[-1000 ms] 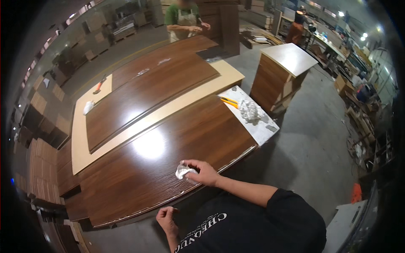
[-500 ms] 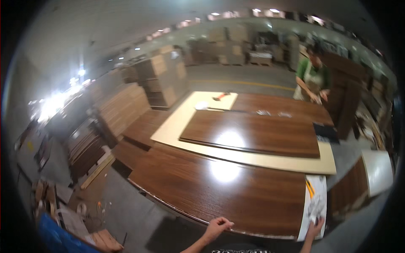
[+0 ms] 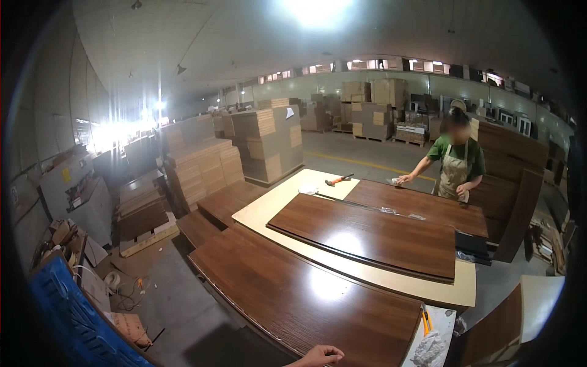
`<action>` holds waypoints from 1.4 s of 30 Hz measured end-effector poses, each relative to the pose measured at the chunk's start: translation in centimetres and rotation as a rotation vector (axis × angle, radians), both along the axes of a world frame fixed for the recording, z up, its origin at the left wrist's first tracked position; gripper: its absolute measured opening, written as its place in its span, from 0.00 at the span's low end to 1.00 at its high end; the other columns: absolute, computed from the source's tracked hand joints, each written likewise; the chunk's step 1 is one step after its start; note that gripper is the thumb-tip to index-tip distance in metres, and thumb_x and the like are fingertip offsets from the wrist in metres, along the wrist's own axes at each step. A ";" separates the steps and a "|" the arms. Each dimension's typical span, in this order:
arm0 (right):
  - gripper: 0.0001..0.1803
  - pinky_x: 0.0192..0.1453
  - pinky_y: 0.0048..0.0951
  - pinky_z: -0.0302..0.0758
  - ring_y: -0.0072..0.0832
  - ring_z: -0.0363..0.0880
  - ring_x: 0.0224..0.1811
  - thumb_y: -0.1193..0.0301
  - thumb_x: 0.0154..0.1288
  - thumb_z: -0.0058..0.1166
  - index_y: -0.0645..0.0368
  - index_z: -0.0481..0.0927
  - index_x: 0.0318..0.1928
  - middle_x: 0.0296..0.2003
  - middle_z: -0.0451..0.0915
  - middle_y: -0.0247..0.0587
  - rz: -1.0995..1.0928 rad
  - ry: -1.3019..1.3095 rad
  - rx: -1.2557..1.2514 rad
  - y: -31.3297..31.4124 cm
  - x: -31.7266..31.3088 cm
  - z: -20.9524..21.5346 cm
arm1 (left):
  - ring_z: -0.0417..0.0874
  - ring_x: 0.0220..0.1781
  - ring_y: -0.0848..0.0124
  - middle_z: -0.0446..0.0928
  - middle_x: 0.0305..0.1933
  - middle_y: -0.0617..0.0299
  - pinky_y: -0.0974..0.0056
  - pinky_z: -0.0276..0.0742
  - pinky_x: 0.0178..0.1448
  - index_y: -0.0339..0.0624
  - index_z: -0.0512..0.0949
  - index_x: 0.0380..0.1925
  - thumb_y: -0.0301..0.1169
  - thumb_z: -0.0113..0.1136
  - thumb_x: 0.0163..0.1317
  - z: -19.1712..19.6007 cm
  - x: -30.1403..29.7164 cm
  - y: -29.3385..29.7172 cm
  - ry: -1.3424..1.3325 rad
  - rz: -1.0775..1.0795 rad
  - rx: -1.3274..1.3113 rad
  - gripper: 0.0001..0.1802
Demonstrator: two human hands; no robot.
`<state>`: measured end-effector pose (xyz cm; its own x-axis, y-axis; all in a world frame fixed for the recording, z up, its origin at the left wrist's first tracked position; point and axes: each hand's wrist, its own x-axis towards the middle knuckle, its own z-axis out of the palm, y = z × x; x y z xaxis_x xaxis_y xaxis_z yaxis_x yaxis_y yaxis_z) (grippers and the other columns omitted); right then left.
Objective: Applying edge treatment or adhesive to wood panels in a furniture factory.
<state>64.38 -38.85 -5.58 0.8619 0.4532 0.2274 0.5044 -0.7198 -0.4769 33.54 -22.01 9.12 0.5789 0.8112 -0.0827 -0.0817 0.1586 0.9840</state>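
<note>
My left hand is at the front edge of a dark brown wooden panel. Its fingers are curled together in a pinch, and whatever they may hold is too small to make out. My right hand is out of the picture. Past the panel's right end, a crumpled clear plastic bag lies on a white surface. Just beyond the bag is a yellow utility knife.
Behind the near panel, more brown panels lie on a cream board with an orange-handled hammer. A co-worker in an apron stands at the far right, one arm stretched over a panel. Stacked boards rise at left.
The view has tilted up, so the table sits lower. My right hand, earlier at the plastic bag, has left the picture. The co-worker's arm now reaches out to the left.
</note>
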 end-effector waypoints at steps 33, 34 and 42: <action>0.21 0.57 0.32 0.69 0.29 0.73 0.50 0.60 0.69 0.44 0.65 0.74 0.52 0.48 0.75 0.43 1.243 1.383 0.527 5.4 -17.4 16.4 | 0.78 0.35 0.75 0.79 0.32 0.62 0.68 0.75 0.40 0.37 0.77 0.36 0.28 0.64 0.54 5.6 -2.4 -8.4 0.117 0.294 0.370 0.10; 0.25 0.58 0.33 0.67 0.29 0.71 0.52 0.56 0.70 0.42 0.64 0.72 0.55 0.50 0.74 0.42 1.351 1.339 0.497 5.5 -18.7 17.0 | 0.78 0.35 0.75 0.79 0.32 0.62 0.68 0.75 0.40 0.37 0.78 0.34 0.27 0.63 0.54 5.7 -3.7 -8.6 0.098 0.330 0.348 0.08; 0.34 0.61 0.29 0.60 0.26 0.67 0.55 0.45 0.67 0.38 0.62 0.68 0.60 0.53 0.72 0.39 1.562 1.539 0.340 4.4 -26.7 18.9 | 0.79 0.34 0.73 0.80 0.32 0.60 0.68 0.75 0.39 0.34 0.80 0.34 0.22 0.58 0.57 6.5 -13.5 -11.4 0.145 0.462 0.515 0.05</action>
